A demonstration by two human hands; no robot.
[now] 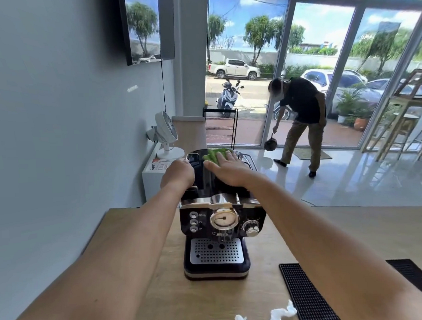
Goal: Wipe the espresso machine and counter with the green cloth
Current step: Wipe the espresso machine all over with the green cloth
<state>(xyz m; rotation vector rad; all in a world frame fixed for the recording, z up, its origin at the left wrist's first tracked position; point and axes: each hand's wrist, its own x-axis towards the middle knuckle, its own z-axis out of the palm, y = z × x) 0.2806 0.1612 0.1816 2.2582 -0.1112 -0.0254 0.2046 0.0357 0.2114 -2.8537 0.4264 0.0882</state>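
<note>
A black and chrome espresso machine (220, 222) stands on the wooden counter (187, 301), its gauge and knobs facing me. The green cloth (213, 155) lies on the machine's top near the back edge. My right hand (227, 170) lies flat on the cloth, palm down, fingers stretched over it. At the top left rear corner of the machine, my left hand (178, 173) curls around the edge and grips it. Both forearms reach forward on either side of the machine.
A black bar mat (305, 298) lies on the counter at right, with crumpled white tissues (277, 316) near the front edge. A white fan (165, 135) sits on a white cabinet behind. A person (300, 122) bends over by the glass doors.
</note>
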